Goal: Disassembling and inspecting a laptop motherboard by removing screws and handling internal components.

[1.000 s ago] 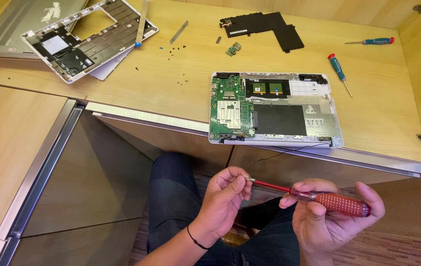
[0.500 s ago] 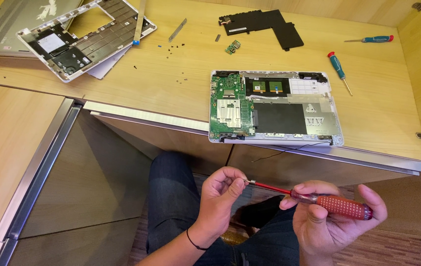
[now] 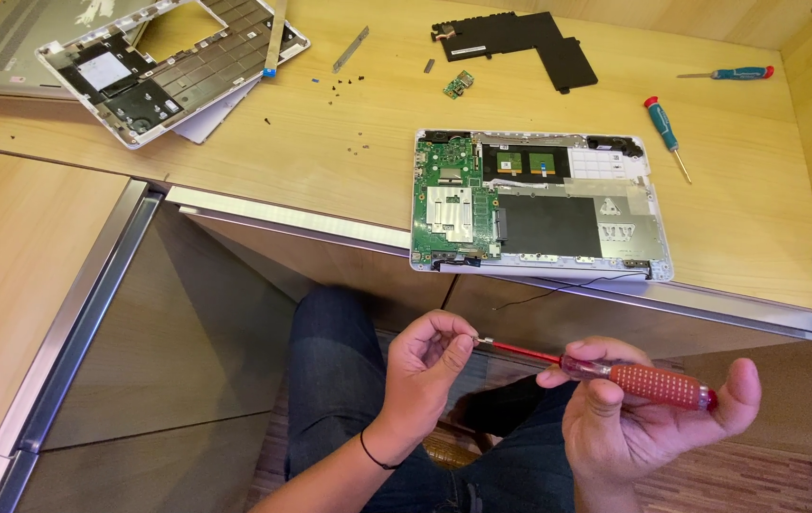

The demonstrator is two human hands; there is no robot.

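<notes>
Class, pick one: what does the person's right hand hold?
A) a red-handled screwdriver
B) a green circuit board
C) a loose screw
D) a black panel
A: the right hand grips the red-handled screwdriver while the left hand pinches at its tip.

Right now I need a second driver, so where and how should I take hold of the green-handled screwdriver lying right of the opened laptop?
Take the green-handled screwdriver by its thick handle, the end farther from you, probably coming down from above with the grip across its width. It lies flat on the desk with its thin shaft angled toward the near right, and bare wood shows on both sides of the handle.
</notes>
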